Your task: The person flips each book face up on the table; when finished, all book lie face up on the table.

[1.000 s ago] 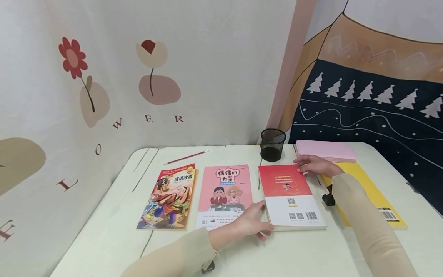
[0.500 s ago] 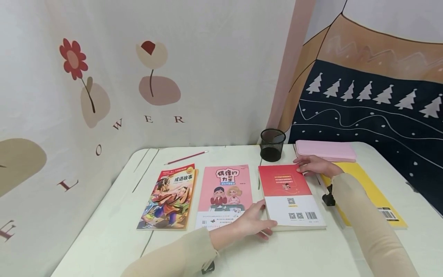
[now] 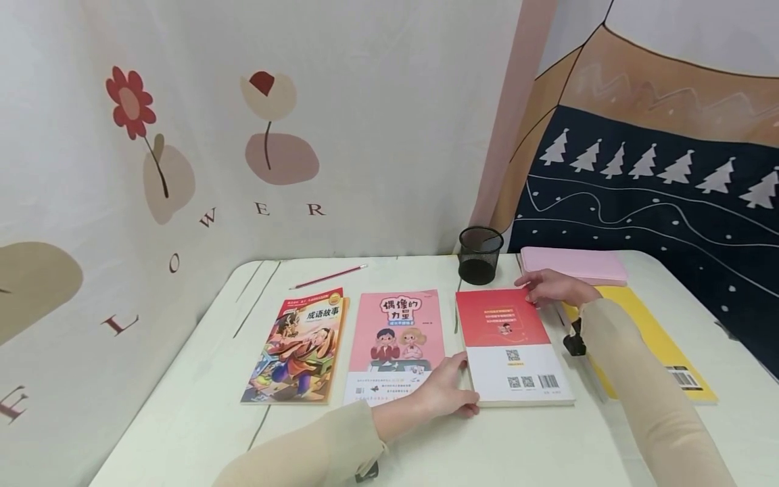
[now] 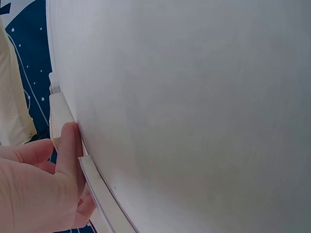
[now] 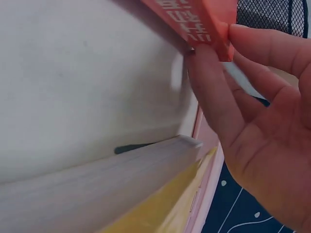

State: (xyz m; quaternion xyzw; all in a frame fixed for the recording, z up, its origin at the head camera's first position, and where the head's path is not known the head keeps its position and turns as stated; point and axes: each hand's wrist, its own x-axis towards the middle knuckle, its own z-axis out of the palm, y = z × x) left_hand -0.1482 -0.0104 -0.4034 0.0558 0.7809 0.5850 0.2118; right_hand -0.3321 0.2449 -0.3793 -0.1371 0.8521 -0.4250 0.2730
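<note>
A thick book with a red and white back cover [image 3: 508, 348] lies flat on the table, between a pink book [image 3: 398, 338] and a yellow book [image 3: 648, 335]. My left hand [image 3: 447, 392] holds its near left corner, the thumb at the front edge and the other fingers along the left side. In the left wrist view, the left hand [image 4: 43, 184] meets the book's page edge [image 4: 60, 109], beside the pink book's edge [image 4: 104, 191]. At the far right corner, my right hand [image 3: 556, 289] pinches the book; the right wrist view shows fingers [image 5: 209, 73] against its red spine [image 5: 187, 19].
Left of the pink book lies a colourful storybook [image 3: 298, 352] on an orange-edged book. A red pencil [image 3: 328, 276] rests behind it. A black mesh pen holder [image 3: 478, 260] and a pink case [image 3: 572, 264] stand at the back, before the curtain [image 3: 389, 135].
My left thumb has drawn down slightly from the book's cover to its front edge. The right hand shifts very slightly at the far corner. The books stay practically in place.
</note>
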